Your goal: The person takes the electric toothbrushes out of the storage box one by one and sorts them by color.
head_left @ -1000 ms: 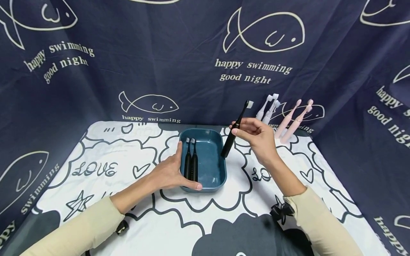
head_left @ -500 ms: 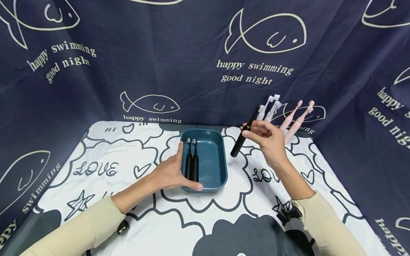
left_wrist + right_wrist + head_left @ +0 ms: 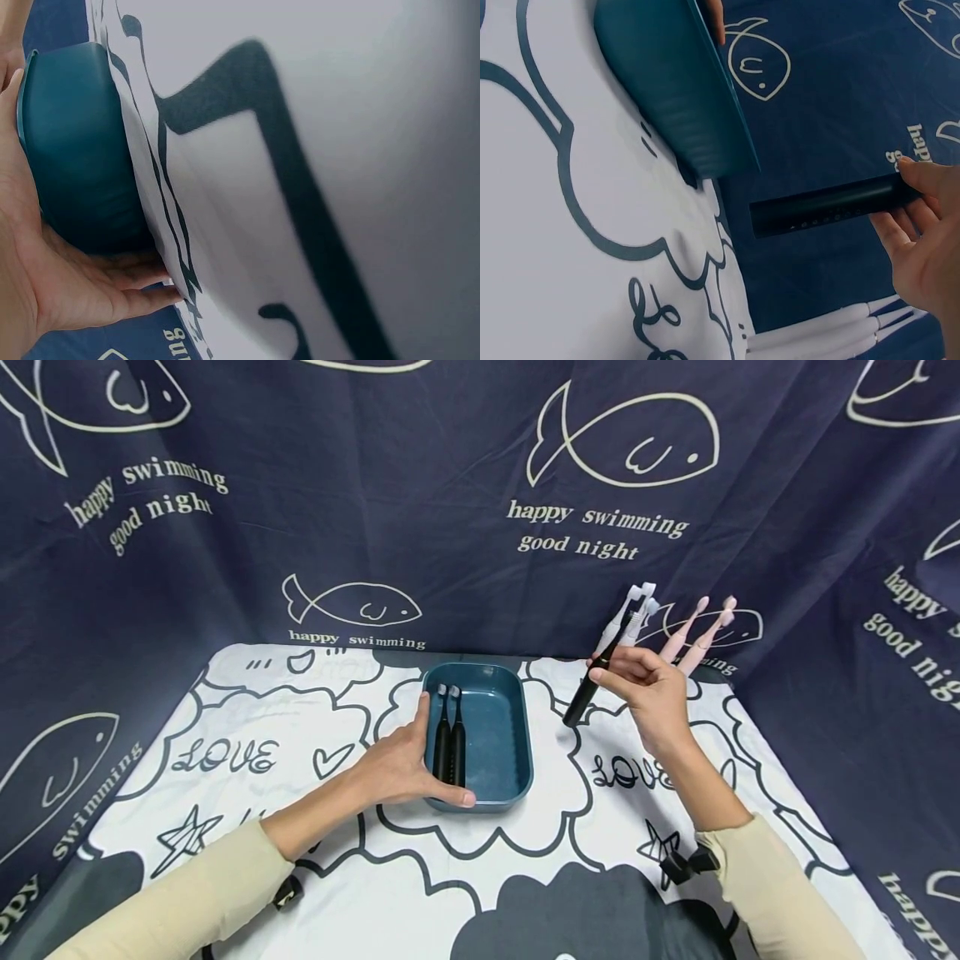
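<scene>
Two black electric toothbrushes (image 3: pixel 450 747) lie side by side along the left of a dark blue plastic box (image 3: pixel 502 802). My left hand (image 3: pixel 397 760) holds the box at its near left corner, thumb on the front rim and fingers along the left wall. Right of the box and above the table, my right hand (image 3: pixel 654 693) pinches another black electric toothbrush (image 3: pixel 583 700) near its middle. That brush leans, its head up and away to the right. In the right wrist view its handle's lower end (image 3: pixel 780 216) hangs free, apart from the box (image 3: pixel 675 90).
White electric toothbrushes (image 3: pixel 613 631) stand behind my right hand, and pink ones (image 3: pixel 693 652) stand to their right. Their lower parts are partly hidden. A white patterned cloth (image 3: pixel 300 802) covers the table, and a navy curtain (image 3: pixel 450 510) hangs behind.
My right hand has moved right with the black toothbrush, away from the box's right rim towards the white toothbrushes. The left hand and the box stay nearly where they were.
</scene>
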Demonstrator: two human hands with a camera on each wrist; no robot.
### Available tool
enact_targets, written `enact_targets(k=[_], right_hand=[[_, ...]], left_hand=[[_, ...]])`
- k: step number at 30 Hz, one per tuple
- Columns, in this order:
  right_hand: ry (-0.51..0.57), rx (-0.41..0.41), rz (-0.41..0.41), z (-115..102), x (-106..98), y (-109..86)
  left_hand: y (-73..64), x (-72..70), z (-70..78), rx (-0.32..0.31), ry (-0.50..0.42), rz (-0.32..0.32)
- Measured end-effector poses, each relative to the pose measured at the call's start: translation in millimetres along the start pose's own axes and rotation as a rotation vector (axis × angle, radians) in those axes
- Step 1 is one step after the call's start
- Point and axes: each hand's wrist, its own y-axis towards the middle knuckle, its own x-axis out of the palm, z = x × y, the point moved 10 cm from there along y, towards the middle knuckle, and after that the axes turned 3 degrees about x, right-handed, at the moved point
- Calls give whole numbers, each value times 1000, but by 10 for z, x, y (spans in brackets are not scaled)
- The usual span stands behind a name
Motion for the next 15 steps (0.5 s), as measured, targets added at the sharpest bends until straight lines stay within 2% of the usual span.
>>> enact_targets(k=[4,15], right_hand=[[-43,33,59,44,-99,25],[25,23,113,79,-301,107]], left_hand=[[1,0,0,-1,0,0],[-2,10,-13,-11,-2,-1]])
